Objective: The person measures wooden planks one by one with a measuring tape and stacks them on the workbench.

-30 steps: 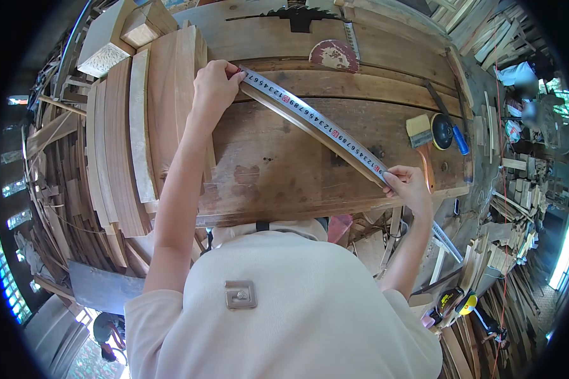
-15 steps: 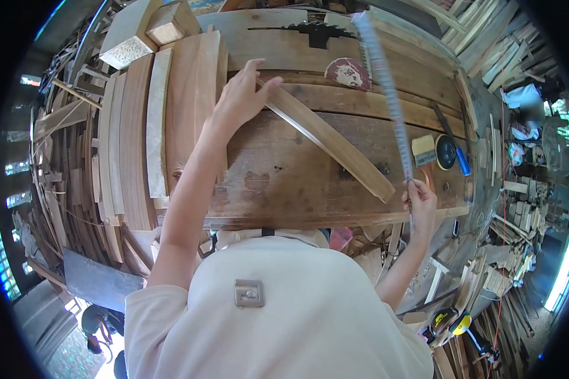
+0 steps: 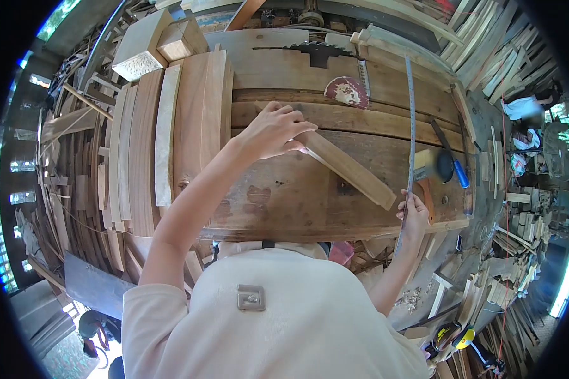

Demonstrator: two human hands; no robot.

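Note:
My left hand (image 3: 277,131) is closed over the upper left end of a wooden strip (image 3: 354,172), which lies slantwise above the workbench (image 3: 278,205). The strip's other end points toward my right hand (image 3: 415,213). That hand pinches a long, thin metal ruler (image 3: 412,120) near its lower end. The ruler stands nearly straight away from me, to the right of the strip and apart from it.
Stacked boards (image 3: 196,120) and thick wood blocks (image 3: 142,47) line the left side. A worn sanding disc (image 3: 346,92) lies at the back. On the right are a blue-handled tool (image 3: 461,174) and a blurred yellowish block (image 3: 425,165). Another person (image 3: 98,325) shows at lower left.
My left hand has shifted right and down and its spread fingers have closed over the strip's end. The ruler has swung from leaning left to nearly straight; my right hand is slightly lower.

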